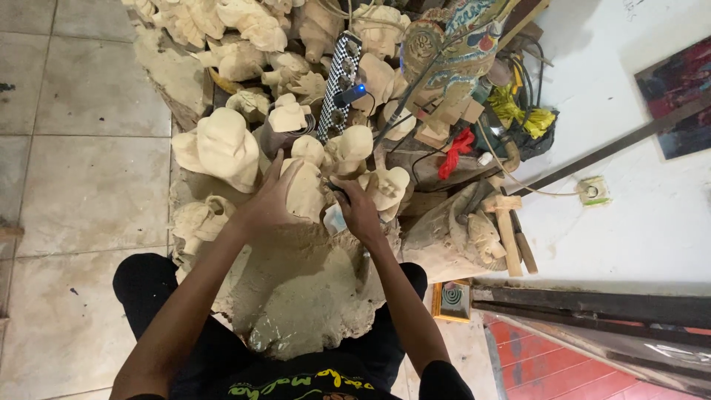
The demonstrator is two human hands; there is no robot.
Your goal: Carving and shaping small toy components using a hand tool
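Landmark: pale unfinished wood carving (305,189), upright in a heap of similar pieces on a tiled floor (81,185).
Left hand (268,200): laid on the carving's left side, fingers spread wide & flat against the wood; steadying, not wrapped round it.
Right hand (361,212): just right of the carving, fingers curled tight round a small dark-tipped hand tool (335,194); tip meets the carving's right edge. Tool's shape mostly hidden in the fist.
Lap: big dust-coated slab of wood (296,289) directly below the carving, resting across the person's black-clad legs (148,285).
Heap: approx. a dozen pale carved figures (222,144) left of & above the carving; some heads, others too jumbled to read.
Strip: black-and-white checkered bar (338,81) above the carving, blue light on a small unit clipped at its mid-length.
Right of carving: painted multi-coloured carving (452,44), red rag (453,152), yellow bundle (522,111), wooden mallets (511,230), cables.
Containers: none clearly seen; a small framed square object (452,300) below-right of the carving, contents unclear.
Cut off: person's torso & shirt at bottom edge; heap's top runs out of shot; red planks (563,363) partly seen bottom right.
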